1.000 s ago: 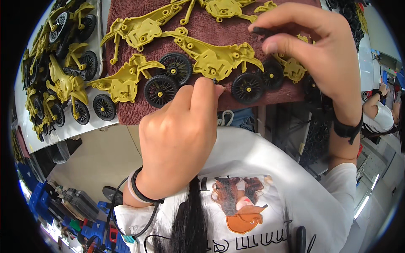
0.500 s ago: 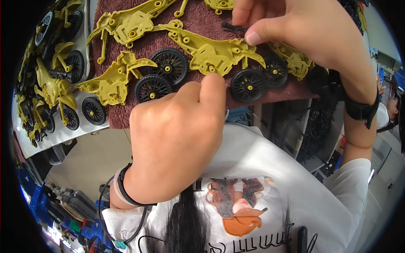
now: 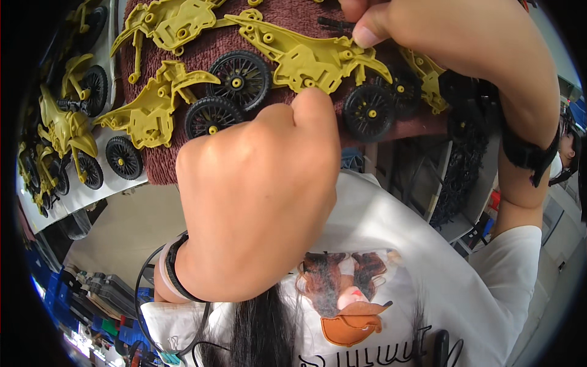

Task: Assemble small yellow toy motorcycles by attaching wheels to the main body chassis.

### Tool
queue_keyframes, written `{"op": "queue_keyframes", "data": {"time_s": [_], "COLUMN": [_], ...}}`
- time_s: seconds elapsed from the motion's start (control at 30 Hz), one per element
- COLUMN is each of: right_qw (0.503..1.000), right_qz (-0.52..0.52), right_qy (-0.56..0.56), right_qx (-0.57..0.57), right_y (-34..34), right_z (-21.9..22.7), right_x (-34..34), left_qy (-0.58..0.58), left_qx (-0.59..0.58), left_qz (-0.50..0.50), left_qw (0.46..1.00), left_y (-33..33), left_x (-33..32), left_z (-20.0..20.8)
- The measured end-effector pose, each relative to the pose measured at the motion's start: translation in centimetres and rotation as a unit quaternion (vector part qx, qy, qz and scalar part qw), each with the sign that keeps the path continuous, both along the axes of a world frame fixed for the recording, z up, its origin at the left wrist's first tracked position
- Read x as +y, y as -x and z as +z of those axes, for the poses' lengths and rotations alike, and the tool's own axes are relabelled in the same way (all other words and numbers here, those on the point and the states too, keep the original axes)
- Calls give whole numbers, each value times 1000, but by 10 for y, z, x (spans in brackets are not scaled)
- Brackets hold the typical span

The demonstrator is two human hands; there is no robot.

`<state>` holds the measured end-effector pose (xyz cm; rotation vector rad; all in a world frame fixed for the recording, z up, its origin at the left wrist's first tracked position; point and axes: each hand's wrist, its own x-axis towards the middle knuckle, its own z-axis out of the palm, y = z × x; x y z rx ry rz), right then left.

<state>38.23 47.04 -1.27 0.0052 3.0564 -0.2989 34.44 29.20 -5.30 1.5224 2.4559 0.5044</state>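
A yellow plastic toy motorcycle body half (image 3: 299, 58) lies with its hollow inner side up on a brown towel. My left hand (image 3: 260, 196) is closed, its thumb and curled fingers pinching the lower edge of this half. My right hand (image 3: 440, 37) is closed too, pinching a small black handlebar (image 3: 333, 24) at the top of the front end; my fingers hide the handlebar's other end. A black spoked wheel (image 3: 235, 73) with a yellow hub rests behind the body half, and another wheel (image 3: 367, 122) lies below its front end.
More yellow body halves (image 3: 150, 119) and black wheels (image 3: 211, 113) lie on the brown towel (image 3: 164, 168). Assembled yellow toy motorcycles (image 3: 64, 122) crowd the white table (image 3: 64, 202) at left. Black parts fill a bin (image 3: 458, 183) at lower right. Another person (image 3: 565, 153) is at the far right.
In the picture, my left hand has moved slightly up and right, and the towel's left side has shifted left. Both hands keep the same grips on the body half and handlebar.
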Motion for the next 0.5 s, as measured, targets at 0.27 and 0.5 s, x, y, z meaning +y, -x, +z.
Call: {"op": "queue_keyframes", "data": {"time_s": [0.27,0.5], "right_qw": [995,968], "right_qz": [42,-66], "right_qy": [-76,213], "right_qx": [-52,-110], "right_y": [1,30], "right_z": [43,44], "right_x": [7,14], "left_qy": [-7,-33], "left_qx": [7,-40], "left_qz": [8,39], "left_qw": [1000,998], "left_y": [-7,-8], "left_x": [-1,-6], "left_z": [-3,4]}}
